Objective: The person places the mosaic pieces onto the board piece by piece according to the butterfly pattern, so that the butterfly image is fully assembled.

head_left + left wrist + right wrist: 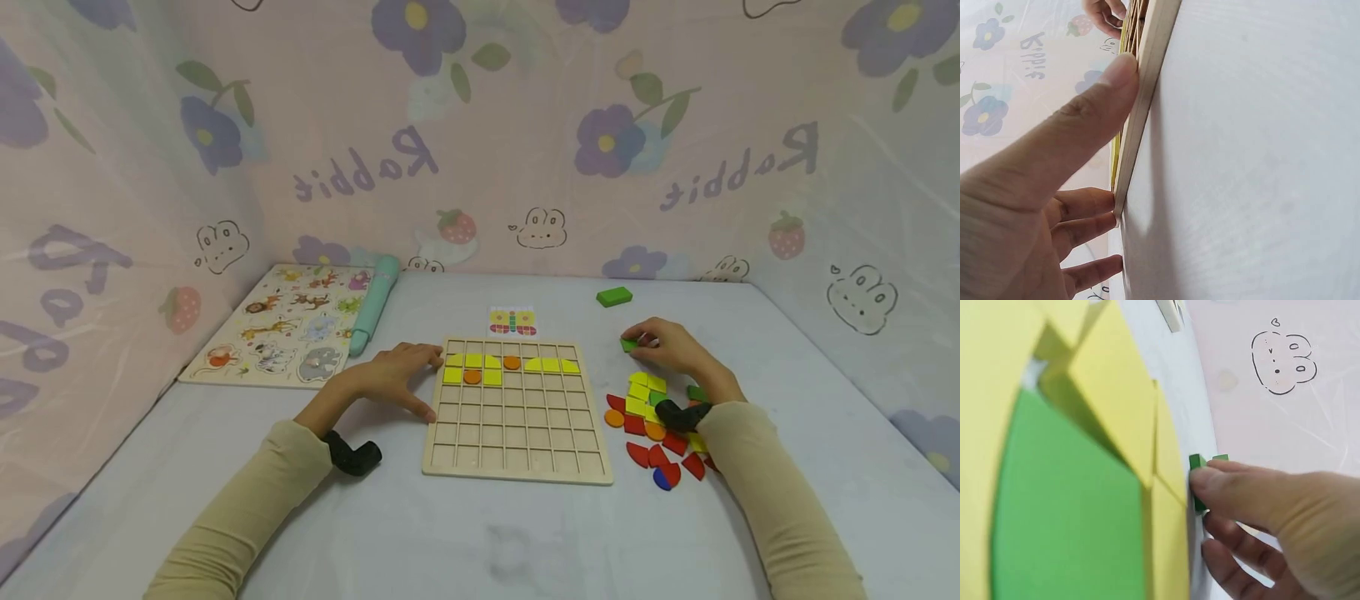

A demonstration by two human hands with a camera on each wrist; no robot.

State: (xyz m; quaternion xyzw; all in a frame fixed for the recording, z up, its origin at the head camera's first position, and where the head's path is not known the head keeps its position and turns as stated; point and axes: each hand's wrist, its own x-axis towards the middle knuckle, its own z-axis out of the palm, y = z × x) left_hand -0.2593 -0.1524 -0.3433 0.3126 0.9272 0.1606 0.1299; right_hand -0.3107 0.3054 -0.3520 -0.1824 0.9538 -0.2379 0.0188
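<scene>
At the left edge of a wooden grid board (517, 458), my left hand (393, 379) touches the frame with thumb and fingertips, the fingers spread. Yellow pieces (551, 365) and two orange discs (512, 362) sit in cells of the board's upper rows. Right of the board, my right hand (675, 348) pinches a small green block (1195, 461) between thumb and fingers, close over the table. Between this hand and me lies a pile of yellow pieces (639, 392), with a green piece (1072, 512) large in the right wrist view.
Red pieces (637, 454) and a blue piece (662, 478) lie right of the board. Behind the board is a butterfly pattern card (513, 322). Green blocks (615, 297) lie at the back right. An animal puzzle board (262, 333) and a teal cylinder (375, 304) occupy the back left.
</scene>
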